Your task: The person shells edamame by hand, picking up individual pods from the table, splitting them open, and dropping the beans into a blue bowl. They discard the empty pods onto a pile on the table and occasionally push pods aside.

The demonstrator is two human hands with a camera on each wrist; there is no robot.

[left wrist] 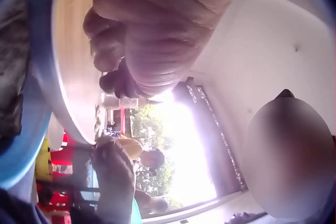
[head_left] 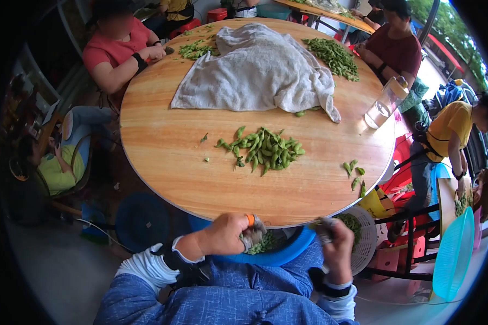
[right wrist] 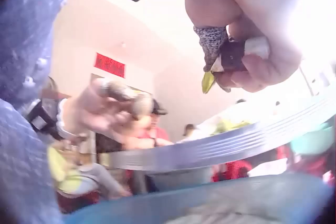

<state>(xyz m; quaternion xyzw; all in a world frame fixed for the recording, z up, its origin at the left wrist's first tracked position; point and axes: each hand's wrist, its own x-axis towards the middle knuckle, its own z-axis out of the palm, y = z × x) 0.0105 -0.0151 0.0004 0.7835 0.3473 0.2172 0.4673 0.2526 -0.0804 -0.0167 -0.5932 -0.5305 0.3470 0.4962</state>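
Low at the near edge of the round wooden table (head_left: 168, 162), my left hand (head_left: 222, 237) has curled fingers, an orange band and greyish finger coverings. No held thing shows in it. To its right, my right hand (head_left: 338, 250) is raised apart from it. In the right wrist view the right hand (right wrist: 247, 29), with a grey finger covering and white wrap, pinches a small yellow-green pod (right wrist: 208, 81). A pile of green pods (head_left: 268, 149) lies on the table. Below the edge, a blue basin (head_left: 279, 255) holds pale green pieces (head_left: 263, 244).
A white cloth (head_left: 255, 70) covers the table's far middle. Another pod pile (head_left: 336, 57) and a clear bottle (head_left: 382, 105) stand to the right. Loose pods (head_left: 350, 168) lie near the right edge; a white basket (head_left: 367, 238) is below. Several people sit around.
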